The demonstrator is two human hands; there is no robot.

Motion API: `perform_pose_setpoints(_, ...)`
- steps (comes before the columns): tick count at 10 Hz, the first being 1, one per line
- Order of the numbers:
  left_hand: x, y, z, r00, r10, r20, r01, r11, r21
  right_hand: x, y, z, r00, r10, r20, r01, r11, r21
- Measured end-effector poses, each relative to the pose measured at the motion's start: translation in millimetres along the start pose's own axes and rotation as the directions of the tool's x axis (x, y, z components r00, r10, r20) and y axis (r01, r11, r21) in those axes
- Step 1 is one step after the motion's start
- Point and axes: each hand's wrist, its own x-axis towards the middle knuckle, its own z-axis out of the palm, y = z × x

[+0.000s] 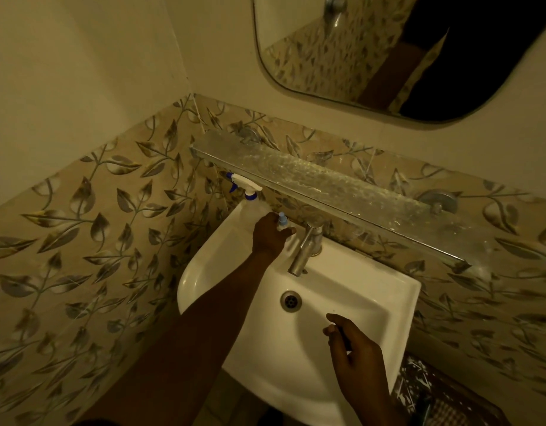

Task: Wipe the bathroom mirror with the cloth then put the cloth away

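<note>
Head view: nearest, the right hand (354,358) hangs loosely curled and empty; past it, the left hand (270,233) wraps a small clear blue-capped bottle (282,222). Above those fingers, the rounded wall mirror (327,56). No cloth shows; likely limp, light, best pinched mid-fold.

The mirror (327,56) hangs on the wall above the glass shelf (327,182), which runs over the sink's (373,290) back edge; the spray bottle (245,187) stands at the sink's back left corner, the faucet (305,250) at mid-back, the small bottle (282,221) between them, and the drain (290,300) in the basin before the faucet.
</note>
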Motion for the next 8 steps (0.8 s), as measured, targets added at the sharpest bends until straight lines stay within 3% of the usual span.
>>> perform_pose_setpoints(5,-13,2,-11,0.999,-0.036,0.009,0.035,0.999,0.021,6,-2,-15,1.0,-0.001,-0.025,0.0,0.999,-0.051)
perform_pose_setpoints(7,-38,6,-25,0.999,0.01,-0.052,-0.007,0.999,0.041,9,-17,-33,0.996,-0.019,-0.082,0.01,0.994,-0.107)
perform_pose_setpoints(8,-62,6,-29,0.987,0.076,-0.139,-0.068,0.996,0.057,10,-26,-43,0.981,-0.132,-0.141,0.109,0.981,-0.16)
